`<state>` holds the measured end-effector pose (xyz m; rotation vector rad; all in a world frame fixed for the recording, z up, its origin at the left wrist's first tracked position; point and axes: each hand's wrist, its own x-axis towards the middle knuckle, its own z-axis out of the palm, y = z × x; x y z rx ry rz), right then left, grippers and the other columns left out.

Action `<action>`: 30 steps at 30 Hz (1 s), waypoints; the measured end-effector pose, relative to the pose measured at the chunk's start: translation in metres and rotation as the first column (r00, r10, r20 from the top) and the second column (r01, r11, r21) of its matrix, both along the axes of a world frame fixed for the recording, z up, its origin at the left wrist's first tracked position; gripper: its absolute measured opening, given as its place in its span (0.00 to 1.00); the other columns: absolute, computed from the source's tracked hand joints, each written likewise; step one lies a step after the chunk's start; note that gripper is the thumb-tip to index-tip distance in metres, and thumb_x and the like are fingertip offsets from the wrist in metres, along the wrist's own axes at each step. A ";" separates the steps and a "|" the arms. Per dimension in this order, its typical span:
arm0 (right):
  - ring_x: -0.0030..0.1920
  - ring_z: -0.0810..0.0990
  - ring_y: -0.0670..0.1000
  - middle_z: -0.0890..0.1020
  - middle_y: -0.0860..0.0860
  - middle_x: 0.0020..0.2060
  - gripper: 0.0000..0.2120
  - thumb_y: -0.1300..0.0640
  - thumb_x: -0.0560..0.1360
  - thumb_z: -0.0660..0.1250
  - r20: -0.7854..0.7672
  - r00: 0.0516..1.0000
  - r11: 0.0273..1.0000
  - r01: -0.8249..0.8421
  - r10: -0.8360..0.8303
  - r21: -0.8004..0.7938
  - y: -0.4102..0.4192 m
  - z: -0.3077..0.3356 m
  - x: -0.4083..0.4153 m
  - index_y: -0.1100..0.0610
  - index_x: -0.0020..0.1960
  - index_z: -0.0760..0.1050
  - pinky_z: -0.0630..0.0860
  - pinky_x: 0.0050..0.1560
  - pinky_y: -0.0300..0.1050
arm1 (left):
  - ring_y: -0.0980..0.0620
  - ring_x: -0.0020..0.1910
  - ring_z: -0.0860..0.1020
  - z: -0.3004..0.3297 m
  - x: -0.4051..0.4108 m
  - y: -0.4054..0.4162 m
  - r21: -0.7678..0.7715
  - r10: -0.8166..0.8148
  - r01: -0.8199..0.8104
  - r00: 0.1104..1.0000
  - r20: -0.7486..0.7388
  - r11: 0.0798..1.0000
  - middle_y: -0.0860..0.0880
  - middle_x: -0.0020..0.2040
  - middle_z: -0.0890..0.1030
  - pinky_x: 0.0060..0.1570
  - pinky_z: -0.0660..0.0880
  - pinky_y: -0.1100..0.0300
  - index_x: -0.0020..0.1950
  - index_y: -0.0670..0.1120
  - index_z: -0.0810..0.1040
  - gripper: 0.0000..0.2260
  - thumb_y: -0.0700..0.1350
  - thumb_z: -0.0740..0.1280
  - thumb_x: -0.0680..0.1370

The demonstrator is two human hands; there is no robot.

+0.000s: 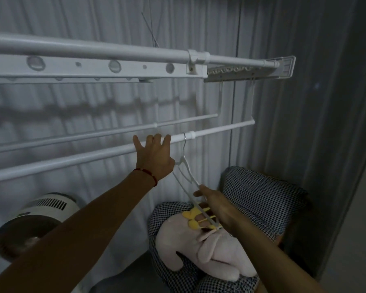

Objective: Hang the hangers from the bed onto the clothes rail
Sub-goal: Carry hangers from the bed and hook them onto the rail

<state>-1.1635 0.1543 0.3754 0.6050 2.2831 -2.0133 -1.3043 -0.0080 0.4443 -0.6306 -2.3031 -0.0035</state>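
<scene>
Up on the wall, the white drying rack [123, 66] carries several bars, and the one that matters is the near lower clothes rail [76, 158], running from the left edge up toward the right. One white hanger [185, 166] is on it right now, its metal hook looped over the rail just beside a white collar, its body tilted down and to the right. The left hand [154, 155] is raised at the rail, fingers spread and straight, fingertips at the bar and the heel of the hand close to the hanger's neck; nothing is held in it, and a red thread bracelet [149, 173] circles that wrist. The right hand [215, 208] sits lower, fingers curled around the bottom end of the white hanger, and it also grasps a bunch of yellow hangers [193, 218] against the palm. How many yellow ones there are, I cannot tell. Below the hands, checked black-and-white pillows [262, 195] are piled in the corner, with a pale pink plush toy [201, 250] lying on top of them. Off to the lower left stands a white round fan [34, 216], near the curtain [93, 22] behind the rack.
</scene>
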 end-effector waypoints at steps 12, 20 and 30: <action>0.51 0.84 0.62 0.83 0.65 0.57 0.33 0.31 0.81 0.50 0.016 1.000 0.997 0.023 -0.022 -0.068 -0.004 -0.020 0.020 0.55 0.64 0.77 0.85 0.51 0.60 | 0.39 0.66 0.73 -0.012 0.040 0.032 0.133 -0.301 0.313 0.948 -0.106 0.940 0.42 0.64 0.77 0.69 0.63 0.34 0.67 0.42 0.76 0.26 0.45 0.62 0.69; 0.54 0.83 0.53 0.82 0.53 0.59 0.26 0.35 0.83 0.52 -0.147 0.941 0.929 0.328 -0.305 0.171 0.039 -0.043 0.113 0.50 0.70 0.73 0.82 0.56 0.57 | 0.48 0.63 0.73 -0.052 0.156 0.114 0.581 -0.804 0.576 0.528 0.272 0.575 0.49 0.63 0.78 0.62 0.73 0.52 0.65 0.48 0.77 0.21 0.48 0.65 0.72; 0.51 0.83 0.50 0.84 0.50 0.51 0.15 0.46 0.84 0.56 -0.172 0.691 0.624 0.714 -0.702 0.318 0.054 -0.105 0.364 0.51 0.60 0.79 0.80 0.58 0.59 | 0.49 0.63 0.77 -0.152 0.367 0.184 0.711 -0.819 0.517 -0.034 0.573 0.477 0.49 0.65 0.78 0.58 0.77 0.56 0.67 0.50 0.74 0.14 0.45 0.65 0.81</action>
